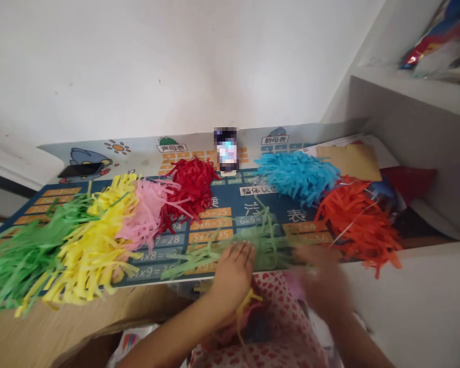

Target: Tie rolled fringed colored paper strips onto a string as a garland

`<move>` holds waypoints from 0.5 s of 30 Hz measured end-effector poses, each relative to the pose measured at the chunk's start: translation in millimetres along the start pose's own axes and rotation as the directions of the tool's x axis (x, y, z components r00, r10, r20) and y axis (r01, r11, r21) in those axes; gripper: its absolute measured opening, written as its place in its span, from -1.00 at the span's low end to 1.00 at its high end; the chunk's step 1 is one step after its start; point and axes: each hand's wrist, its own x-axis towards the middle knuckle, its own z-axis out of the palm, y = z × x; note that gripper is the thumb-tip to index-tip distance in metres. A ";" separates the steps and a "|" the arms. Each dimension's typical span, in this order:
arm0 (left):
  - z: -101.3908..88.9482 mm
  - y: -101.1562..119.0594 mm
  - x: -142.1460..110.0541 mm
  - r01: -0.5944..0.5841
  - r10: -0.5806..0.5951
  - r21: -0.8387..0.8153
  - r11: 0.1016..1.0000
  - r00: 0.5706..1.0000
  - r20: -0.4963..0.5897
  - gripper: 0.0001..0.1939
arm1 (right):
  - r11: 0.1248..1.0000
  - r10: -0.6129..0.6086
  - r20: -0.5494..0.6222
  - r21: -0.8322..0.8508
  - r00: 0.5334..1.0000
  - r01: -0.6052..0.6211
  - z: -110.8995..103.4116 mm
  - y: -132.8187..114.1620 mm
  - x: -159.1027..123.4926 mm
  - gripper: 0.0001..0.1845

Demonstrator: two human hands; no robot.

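head view, shaggy pale green paper-strip pom-pom (253,250), hands (233,273) (320,281) apart on its strands

Four paper pom-poms (94,245) line the left of a printed mat (210,236) on the surface (42,327), with two more pom-poms (358,225) at right, below a shelf (414,92) at upper right. A propped phone (227,149) stands behind the mat's centre; a flat phone (80,169) lies at upper left. At lower centre, the left hand (232,273) lies on a further pom-pom (249,245), the right hand (322,281) just beside it.
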 end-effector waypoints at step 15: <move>-33.4 -43.3 -45.1 0.257 -0.250 -0.018 0.966 0.952 0.174 -0.51 | 0.909 -0.417 0.395 0.195 0.819 0.369 47.3 -4.6 29.0 -0.81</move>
